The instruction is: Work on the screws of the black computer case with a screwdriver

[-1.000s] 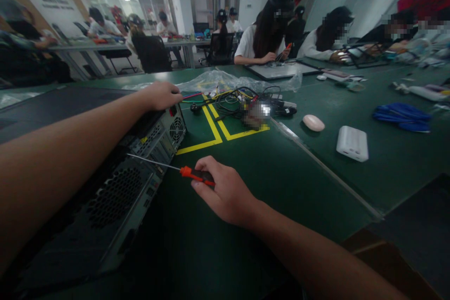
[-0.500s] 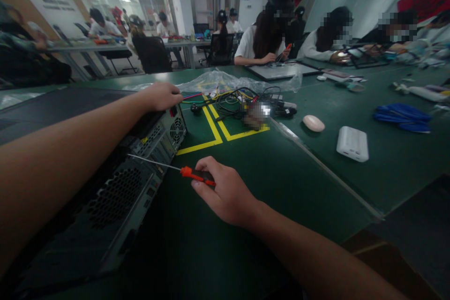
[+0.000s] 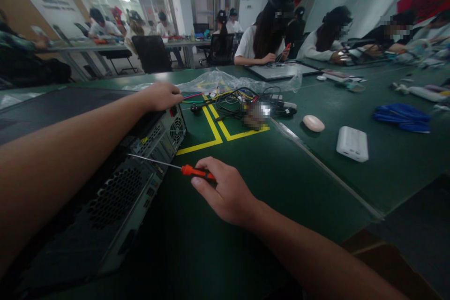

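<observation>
While the right hand (image 3: pixel 228 194) is clenched around the orange handle of a thin-shafted metal screwdriver (image 3: pixel 195 172), the shaft reaches left and slightly far, and its tip sits at the rear panel of a dark grey metal computer case (image 3: pixel 116 197) lying on its side at the near left of the green table (image 3: pixel 281 173). The left hand (image 3: pixel 161 95) lies on the case's far top corner, just above the round fan grille (image 3: pixel 176 129). Its grip is curled down over the edge, bracing the box. Whether the tip is seated in a screw head is too small to tell.

The shaft is long and slender and meets the panel at a shallow angle. If the right hand pushes off-axis, the tip could skid out and scratch the panel or jab into the perforated vent (image 3: pixel 114 197) below it. Too little pressure from the left hand could let the case slide across the smooth table.

Beyond the yellow tape lines (image 3: pixel 214 126) lies a tangle of black and coloured cables (image 3: pixel 235 103). To the right, well apart from both hands, are a pink oval object (image 3: pixel 313 123) and a white rectangular box (image 3: pixel 352 143). Other people work at the far side.
</observation>
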`<state>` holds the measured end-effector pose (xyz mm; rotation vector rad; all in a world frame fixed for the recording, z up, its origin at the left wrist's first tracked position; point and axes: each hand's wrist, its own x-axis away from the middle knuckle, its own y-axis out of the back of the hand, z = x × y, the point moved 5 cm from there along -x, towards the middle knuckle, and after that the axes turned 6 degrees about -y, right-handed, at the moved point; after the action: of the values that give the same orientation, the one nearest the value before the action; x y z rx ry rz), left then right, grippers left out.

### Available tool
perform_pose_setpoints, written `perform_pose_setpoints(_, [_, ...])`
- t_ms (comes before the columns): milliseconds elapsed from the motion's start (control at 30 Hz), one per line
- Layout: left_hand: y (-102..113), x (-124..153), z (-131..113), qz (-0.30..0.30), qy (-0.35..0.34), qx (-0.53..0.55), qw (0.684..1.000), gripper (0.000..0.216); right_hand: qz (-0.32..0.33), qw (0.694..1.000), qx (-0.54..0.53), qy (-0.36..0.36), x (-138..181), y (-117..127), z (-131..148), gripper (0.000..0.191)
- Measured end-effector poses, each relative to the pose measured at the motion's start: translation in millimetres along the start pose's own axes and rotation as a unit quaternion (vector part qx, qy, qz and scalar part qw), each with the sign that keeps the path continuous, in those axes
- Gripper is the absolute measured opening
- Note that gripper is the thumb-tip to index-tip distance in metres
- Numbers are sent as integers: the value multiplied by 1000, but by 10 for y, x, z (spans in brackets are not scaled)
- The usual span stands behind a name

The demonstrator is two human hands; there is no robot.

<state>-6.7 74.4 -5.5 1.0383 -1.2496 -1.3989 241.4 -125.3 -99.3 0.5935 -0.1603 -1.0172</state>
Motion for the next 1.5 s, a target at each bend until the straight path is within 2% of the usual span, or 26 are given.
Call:
perform_pose_setpoints(100, [2, 3, -10, -5, -2, 7, 1000, 75, -14, 1000, 6, 6, -9, -3, -9, 20])
perform_pose_setpoints(400, [12, -7, 3, -5, 6, -6, 1000, 74, 16, 1000, -17, -2, 17, -32, -6, 27])
perform_pose_setpoints(600, [1, -15, 13, -15, -3, 0, 1000, 70, 13, 1000, -14, 1, 7, -33, -23, 18])
perform_pose_setpoints(1500, [-8, -3, -7, -6, 9, -12, 1000, 71, 26, 999, -21, -13, 4, -19, 4, 20])
